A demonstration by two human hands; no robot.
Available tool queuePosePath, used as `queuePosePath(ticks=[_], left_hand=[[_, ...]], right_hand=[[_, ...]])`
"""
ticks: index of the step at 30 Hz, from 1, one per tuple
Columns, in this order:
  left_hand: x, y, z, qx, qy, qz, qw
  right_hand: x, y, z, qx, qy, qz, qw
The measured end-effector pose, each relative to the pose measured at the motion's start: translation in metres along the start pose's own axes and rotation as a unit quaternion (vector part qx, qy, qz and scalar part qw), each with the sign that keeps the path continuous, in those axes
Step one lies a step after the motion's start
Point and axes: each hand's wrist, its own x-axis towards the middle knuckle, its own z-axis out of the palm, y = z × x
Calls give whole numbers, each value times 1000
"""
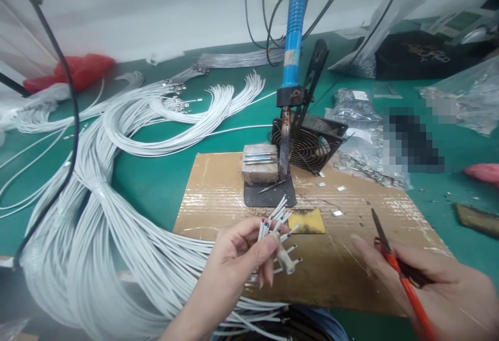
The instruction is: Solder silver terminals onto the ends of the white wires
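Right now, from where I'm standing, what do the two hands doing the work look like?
Each grip is simply a human hand. The left hand has no glove, no sleeve shows on its forearm, and one finger has what looks like a pale wrap. The right hand also has no glove; the picture's edge hides any sleeve.

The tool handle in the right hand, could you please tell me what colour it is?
The handle is orange-red, showing best in the head view.
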Motion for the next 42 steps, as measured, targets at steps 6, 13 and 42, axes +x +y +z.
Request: queuePosePath(ticks=[6,13,42], left_hand=[[-2,-3,0,-38,-25,-31,998],[-7,0,4,-38,-49,-76,995],[-7,-5,5,27,-15,-2,1000]], right_hand=[[3,-25,20,64,-74,-45,994],[-8,-58,50,118,-81,-105,984],[-12,-32,36,-88,-222,-141,961]])
